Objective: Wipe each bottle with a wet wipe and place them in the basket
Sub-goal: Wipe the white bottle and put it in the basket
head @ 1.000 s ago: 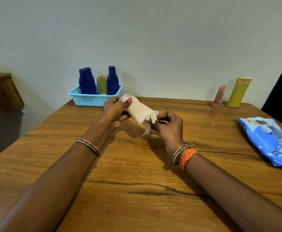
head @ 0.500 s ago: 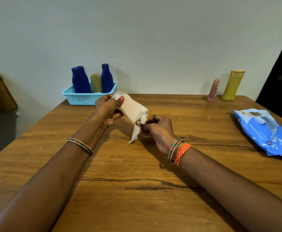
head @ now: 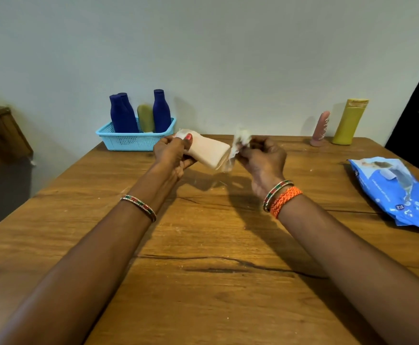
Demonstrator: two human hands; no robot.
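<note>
- Two hands were raised over the wooden counter [head: 203, 245], and we saw one pale peach bottle [head: 208, 151] held between them, clear of the surface.
- Our left hand [head: 172, 154] had its fingers and thumb curled round one end of that bottle, a red-painted thumbnail lying on top; the bottle ran sideways from it toward the right hand, its far end tilted slightly down.
- Our right hand [head: 263, 158] pinched a crumpled white wet wipe [head: 239, 145] between thumb and fingertips, just beside the bottle's free end; part of the wipe hung down against that end, though we could not tell how firmly it pressed.
- Beyond the left hand, near the wall, stood the light blue basket [head: 129, 141] with three dark blue bottles [head: 122, 113] and one olive bottle [head: 145, 118] upright inside it.
- Well beyond the right hand, by the wall, a pink bottle [head: 320, 129] and a taller yellow bottle [head: 349, 122] stood on the counter, just beside each other and both leaning a little.
- Well out to the right of the right hand lay the blue wet-wipe pack [head: 397, 192], flat on the counter near its edge.
- Beaded bangles circled both wrists, and an orange braided band [head: 284, 201] sat beside the right one.
</note>
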